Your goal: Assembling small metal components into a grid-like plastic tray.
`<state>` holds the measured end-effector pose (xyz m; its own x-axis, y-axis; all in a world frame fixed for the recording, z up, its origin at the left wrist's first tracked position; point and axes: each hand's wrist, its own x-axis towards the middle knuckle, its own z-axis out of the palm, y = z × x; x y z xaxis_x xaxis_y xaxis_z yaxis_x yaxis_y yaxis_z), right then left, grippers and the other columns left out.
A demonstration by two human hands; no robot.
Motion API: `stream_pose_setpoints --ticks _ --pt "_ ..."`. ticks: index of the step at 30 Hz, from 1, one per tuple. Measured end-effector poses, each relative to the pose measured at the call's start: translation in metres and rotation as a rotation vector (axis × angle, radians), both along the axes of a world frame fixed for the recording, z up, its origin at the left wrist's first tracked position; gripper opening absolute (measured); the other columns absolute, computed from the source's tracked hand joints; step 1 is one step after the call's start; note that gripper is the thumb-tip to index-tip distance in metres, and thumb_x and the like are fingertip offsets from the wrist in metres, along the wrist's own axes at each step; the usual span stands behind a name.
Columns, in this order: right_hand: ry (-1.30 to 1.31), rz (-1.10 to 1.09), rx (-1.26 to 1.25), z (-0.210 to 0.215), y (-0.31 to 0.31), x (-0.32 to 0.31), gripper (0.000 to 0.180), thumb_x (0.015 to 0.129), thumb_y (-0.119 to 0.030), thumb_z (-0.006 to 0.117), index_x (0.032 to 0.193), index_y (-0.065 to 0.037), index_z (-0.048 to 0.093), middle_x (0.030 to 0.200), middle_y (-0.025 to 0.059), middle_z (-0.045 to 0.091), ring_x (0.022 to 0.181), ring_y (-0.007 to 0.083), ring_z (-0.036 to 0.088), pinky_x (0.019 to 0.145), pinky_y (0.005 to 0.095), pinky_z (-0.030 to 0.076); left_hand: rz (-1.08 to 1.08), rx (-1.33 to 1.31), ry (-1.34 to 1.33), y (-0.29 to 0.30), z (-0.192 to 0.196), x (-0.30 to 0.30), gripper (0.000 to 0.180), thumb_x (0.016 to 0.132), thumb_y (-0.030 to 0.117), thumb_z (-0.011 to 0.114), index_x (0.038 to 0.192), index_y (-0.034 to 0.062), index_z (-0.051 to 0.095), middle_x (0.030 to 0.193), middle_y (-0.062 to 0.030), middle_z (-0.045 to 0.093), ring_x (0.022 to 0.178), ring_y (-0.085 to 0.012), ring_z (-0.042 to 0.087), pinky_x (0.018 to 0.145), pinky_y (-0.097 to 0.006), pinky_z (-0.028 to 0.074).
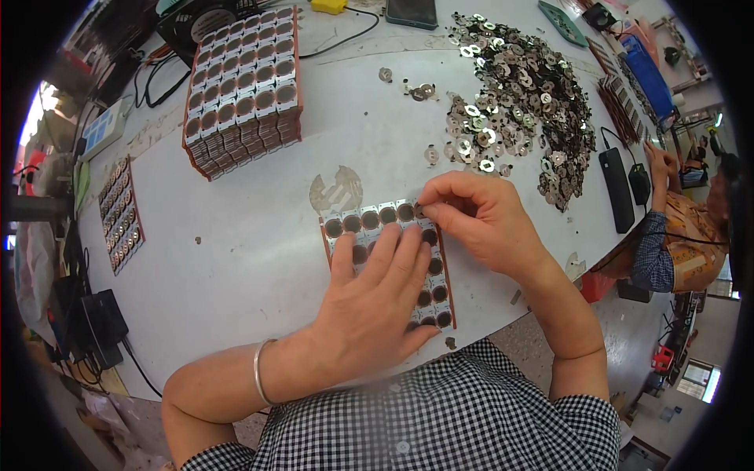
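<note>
A flat panel of small circuit boards with dark round centres and brown edge strips lies on the table in front of me. My left hand rests flat over its middle, fingers spread and stretched out, covering many of the boards. At the panel's far right corner, the thumb and forefinger of my right hand are pinched together. Whatever sits between those fingertips is too small and hidden to make out. Beyond my right hand spreads a large heap of small silvery metal discs with cut-outs.
A tall stack of similar panels stands at the far left, with a single panel nearer the left edge. Loose discs lie beside the heap. A phone is at the back. Another person sits at the right.
</note>
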<state>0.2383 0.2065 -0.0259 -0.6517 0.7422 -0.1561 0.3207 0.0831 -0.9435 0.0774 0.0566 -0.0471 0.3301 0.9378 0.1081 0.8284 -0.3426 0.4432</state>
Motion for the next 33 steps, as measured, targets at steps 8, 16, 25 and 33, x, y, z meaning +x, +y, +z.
stream_pose_setpoints --ticks 8,16,25,33 --pt "-0.161 -0.016 0.027 0.002 0.0 -0.001 0.011 0.093 -0.002 0.071 0.102 0.003 0.072 0.084 -0.002 0.069 0.073 0.0014 0.059 0.066 0.0197 0.049 0.018 0.011 0.078 -0.002 0.003 0.0 0.09 0.079 0.059 0.071 0.141 -0.0054 0.055 0.151 -0.0232 0.044 0.143 -0.045 0.034 0.108 -0.081 0.013" --pt "-0.171 -0.031 0.321 -0.008 -0.007 -0.005 0.016 0.09 -0.002 0.073 0.105 0.002 0.074 0.088 0.0019 0.069 0.074 0.0055 0.061 0.064 0.0218 0.049 -0.018 -0.015 0.11 -0.002 0.007 0.001 0.101 0.077 0.071 0.068 0.139 -0.0073 0.056 0.151 -0.026 0.043 0.144 -0.0488 0.03 0.106 -0.084 0.013" --pt "-0.175 -0.08 0.717 -0.025 -0.027 -0.003 0.021 0.086 -0.011 0.077 0.106 -0.004 0.074 0.086 0.0088 0.067 0.074 0.0256 0.066 0.063 0.0359 0.054 0.002 0.02 0.123 -0.004 -0.001 0.003 0.104 0.077 0.074 0.065 0.141 -0.0076 0.055 0.152 -0.0258 0.04 0.146 -0.0493 0.027 0.106 -0.084 0.012" --pt "-0.208 -0.056 0.836 -0.027 -0.03 0.0 0.024 0.086 -0.004 0.079 0.109 0.0 0.074 0.083 0.0095 0.066 0.067 0.0199 0.063 0.058 0.0305 0.051 0.003 0.023 0.104 -0.003 -0.002 0.004 0.104 0.077 0.073 0.066 0.141 -0.0082 0.055 0.151 -0.0262 0.04 0.146 -0.0495 0.027 0.107 -0.084 0.011"
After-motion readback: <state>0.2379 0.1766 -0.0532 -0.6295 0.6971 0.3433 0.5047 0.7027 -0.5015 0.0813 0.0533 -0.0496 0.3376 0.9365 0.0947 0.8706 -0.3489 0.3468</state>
